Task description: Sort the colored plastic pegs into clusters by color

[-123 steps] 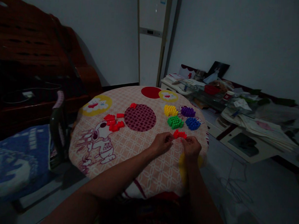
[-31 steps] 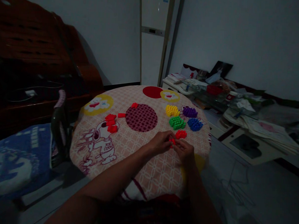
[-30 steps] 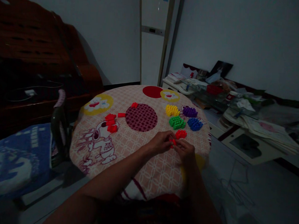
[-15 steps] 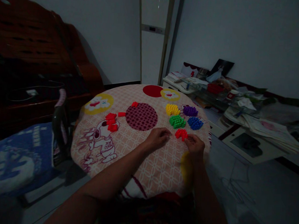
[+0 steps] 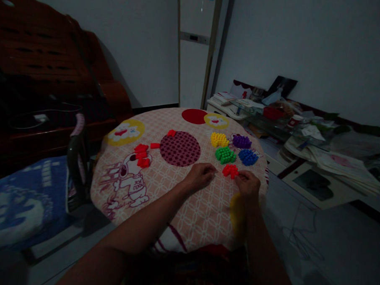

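Note:
In the head view, my right hand (image 5: 249,183) is closed at the right edge of a pile of small red plastic pieces (image 5: 230,171), thumb and forefinger pinching a red piece there. To the left of that pile, my left hand (image 5: 201,175) rests low over the tablecloth with its fingers curled together. Whatever its fingertips might hold is hidden. Just behind the red pile lie a green cluster (image 5: 225,155) and a blue cluster (image 5: 248,157) of knobbly small pieces. Farther back are a yellow cluster (image 5: 219,139) and a purple cluster (image 5: 242,141).
Several loose red blocks (image 5: 142,155) lie on the left of the round patterned tablecloth (image 5: 174,205). One flat red piece (image 5: 155,146) and another red piece (image 5: 171,133) sit near the maroon circle. A blue-covered chair (image 5: 33,198) stands left; a cluttered low cabinet (image 5: 314,175) stands right.

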The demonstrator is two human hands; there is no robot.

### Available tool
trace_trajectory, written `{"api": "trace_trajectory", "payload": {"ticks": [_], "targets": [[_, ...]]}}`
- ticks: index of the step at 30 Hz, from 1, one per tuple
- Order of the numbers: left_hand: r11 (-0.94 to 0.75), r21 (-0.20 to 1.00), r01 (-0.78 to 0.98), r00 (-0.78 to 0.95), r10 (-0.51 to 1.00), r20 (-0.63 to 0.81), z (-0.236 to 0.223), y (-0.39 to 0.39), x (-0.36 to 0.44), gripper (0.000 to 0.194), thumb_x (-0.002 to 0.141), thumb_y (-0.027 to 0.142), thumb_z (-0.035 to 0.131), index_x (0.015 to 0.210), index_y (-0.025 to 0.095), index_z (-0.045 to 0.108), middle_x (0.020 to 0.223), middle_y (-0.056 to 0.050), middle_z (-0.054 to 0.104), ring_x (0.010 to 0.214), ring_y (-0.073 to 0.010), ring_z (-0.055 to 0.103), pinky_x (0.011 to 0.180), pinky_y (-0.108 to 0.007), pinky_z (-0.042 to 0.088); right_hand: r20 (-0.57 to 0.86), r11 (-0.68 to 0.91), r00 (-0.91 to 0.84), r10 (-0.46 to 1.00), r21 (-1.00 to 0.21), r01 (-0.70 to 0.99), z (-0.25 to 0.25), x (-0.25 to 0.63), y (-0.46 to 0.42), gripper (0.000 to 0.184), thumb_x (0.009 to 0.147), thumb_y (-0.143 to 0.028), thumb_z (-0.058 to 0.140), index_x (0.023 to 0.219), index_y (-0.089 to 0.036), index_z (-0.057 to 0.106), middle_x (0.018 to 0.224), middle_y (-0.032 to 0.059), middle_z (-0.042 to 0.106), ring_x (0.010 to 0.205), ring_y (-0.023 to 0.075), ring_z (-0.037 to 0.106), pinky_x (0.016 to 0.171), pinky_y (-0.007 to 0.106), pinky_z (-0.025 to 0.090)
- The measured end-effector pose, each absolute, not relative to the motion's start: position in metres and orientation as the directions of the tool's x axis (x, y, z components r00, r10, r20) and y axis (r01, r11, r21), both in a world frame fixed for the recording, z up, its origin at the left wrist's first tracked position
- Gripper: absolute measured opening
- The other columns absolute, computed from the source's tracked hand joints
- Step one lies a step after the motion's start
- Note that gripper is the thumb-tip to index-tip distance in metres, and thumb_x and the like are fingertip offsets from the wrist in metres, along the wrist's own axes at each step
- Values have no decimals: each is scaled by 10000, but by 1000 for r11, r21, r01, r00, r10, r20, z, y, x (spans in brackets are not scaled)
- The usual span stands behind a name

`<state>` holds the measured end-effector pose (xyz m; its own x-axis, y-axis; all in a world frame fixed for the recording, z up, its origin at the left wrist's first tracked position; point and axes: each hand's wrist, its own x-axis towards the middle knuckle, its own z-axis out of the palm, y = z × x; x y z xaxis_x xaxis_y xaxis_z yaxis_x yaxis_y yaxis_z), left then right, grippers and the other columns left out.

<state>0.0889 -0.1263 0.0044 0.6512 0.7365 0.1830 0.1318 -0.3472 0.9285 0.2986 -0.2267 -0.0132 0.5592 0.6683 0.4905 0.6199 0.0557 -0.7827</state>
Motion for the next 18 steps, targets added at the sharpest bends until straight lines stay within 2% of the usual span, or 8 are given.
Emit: {"api": "trace_trajectory", "payload": {"ticks": [5, 13, 18], "targets": [[-372, 916, 148, 650, 735, 194, 0, -123, 90, 294, 768, 254, 583, 971, 125, 754, 716, -21, 683, 606, -122, 553, 558, -221, 409, 471, 81, 566, 677, -811, 579, -13, 294, -222, 221, 723, -379, 678, 803, -176, 711, 766, 42, 702, 604, 158, 592, 611, 299, 515], [-391, 910, 136, 651, 728, 215, -3, -121, 90, 295, 772, 245, 583, 981, 122, 751, 704, -14, 675, 603, -118, 548, 576, -224, 412, 532, 106, 515, 672, -757, 644, -14, 295, -220, 239, 732, -405, 663, 799, -182, 719, 783, 60, 698, 653, 183, 624, 645, 324, 540], [-388, 903, 187, 646, 740, 184, 0, -125, 89, 276, 771, 234, 593, 966, 129, 757, 724, -14, 687, 632, -126, 564, 592, -225, 426, 477, 64, 579, 661, -805, 589, -18, 294, -220, 268, 717, -453, 692, 765, -190, 673, 708, 36, 688, 617, 187, 625, 611, 318, 524]]}}
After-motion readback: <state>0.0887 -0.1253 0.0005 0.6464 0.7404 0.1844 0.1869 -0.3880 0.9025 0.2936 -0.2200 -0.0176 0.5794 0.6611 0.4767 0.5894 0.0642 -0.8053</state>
